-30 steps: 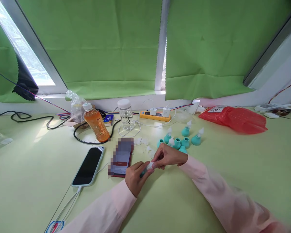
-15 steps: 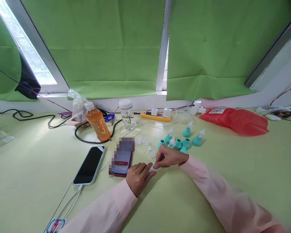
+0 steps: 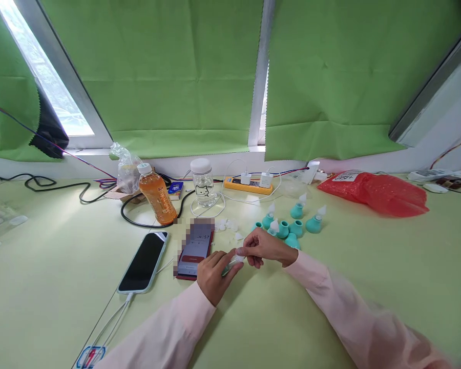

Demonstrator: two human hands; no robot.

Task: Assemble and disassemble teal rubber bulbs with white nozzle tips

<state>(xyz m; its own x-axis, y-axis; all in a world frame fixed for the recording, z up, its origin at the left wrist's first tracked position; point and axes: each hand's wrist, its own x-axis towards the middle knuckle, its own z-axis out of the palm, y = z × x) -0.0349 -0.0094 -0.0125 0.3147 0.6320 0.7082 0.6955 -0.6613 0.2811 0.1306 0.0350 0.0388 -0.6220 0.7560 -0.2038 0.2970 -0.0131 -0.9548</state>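
My left hand point(image 3: 214, 277) grips a small teal bulb point(image 3: 227, 268), mostly hidden under the fingers. My right hand point(image 3: 264, 248) pinches a small white translucent tip point(image 3: 239, 258) at the bulb's end. Both hands meet over the pale green table point(image 3: 54, 266). Just behind my right hand stands a cluster of several teal bulbs point(image 3: 294, 224), some with white tips. Loose white tips point(image 3: 227, 225) lie behind my hands.
A dark phone point(image 3: 145, 262) on a cable and a red-cased phone point(image 3: 195, 249) lie left of my hands. Further back stand an orange drink bottle point(image 3: 157, 194), a glass jar point(image 3: 202, 183), a yellow power strip point(image 3: 248, 185) and a red plastic bag point(image 3: 376, 193).
My hands stayed together on the bulb and tip; the fingers shifted slightly as my right hand worked the white tip at the bulb. The view drifted a little.
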